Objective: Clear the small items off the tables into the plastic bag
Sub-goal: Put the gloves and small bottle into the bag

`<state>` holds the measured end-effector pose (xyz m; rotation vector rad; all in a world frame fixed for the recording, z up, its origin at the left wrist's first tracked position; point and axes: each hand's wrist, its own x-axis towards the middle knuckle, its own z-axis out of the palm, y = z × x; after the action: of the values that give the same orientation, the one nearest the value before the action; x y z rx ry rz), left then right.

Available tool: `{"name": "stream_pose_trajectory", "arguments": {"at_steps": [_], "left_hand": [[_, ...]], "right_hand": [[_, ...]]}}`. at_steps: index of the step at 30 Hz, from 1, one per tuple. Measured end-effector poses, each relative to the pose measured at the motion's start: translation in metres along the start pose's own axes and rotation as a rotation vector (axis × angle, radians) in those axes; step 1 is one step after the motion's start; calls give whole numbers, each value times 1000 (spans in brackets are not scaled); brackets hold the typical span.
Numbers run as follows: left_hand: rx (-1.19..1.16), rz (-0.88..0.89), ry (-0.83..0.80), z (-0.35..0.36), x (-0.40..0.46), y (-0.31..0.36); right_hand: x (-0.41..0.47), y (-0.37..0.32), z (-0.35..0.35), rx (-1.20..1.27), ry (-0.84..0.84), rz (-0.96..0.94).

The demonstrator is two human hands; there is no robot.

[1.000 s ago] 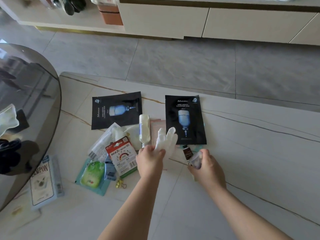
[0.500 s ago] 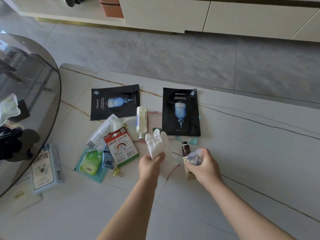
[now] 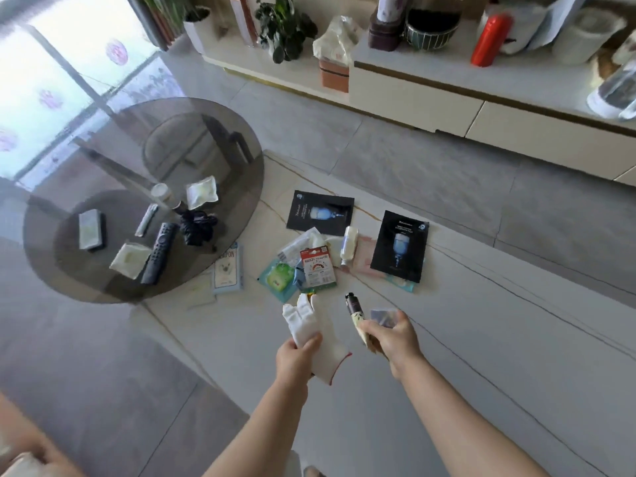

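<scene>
Both hands now lifted clear of marble table (image 3: 481,339) — left hand (image 3: 296,356) gripping white glove (image 3: 309,325), right hand (image 3: 392,339) closing around small tube (image 3: 356,315) plus clear wrapper (image 3: 383,313). View pulling back; remaining clutter lying beyond fingertips. Plastic bag possibly black bundle (image 3: 198,227) on glass table, far left of left hand — carrying items there seems next

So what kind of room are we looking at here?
Most likely a home living room: a low cabinet with a potted plant, a round glass table holding a remote control, and tiled floor.
</scene>
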<state>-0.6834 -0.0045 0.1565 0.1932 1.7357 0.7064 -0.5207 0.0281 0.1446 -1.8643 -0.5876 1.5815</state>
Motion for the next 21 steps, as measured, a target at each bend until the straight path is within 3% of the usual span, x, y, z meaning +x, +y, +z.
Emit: {"name": "stream_pose_trajectory", "arguments": {"at_steps": [8, 21], "left_hand": [[-244, 46, 138, -130, -114, -6], [-769, 106, 416, -342, -243, -87]], "right_hand": [[-131, -18, 72, -105, -362, -30], [-336, 21, 237, -448, -879, -149]]}}
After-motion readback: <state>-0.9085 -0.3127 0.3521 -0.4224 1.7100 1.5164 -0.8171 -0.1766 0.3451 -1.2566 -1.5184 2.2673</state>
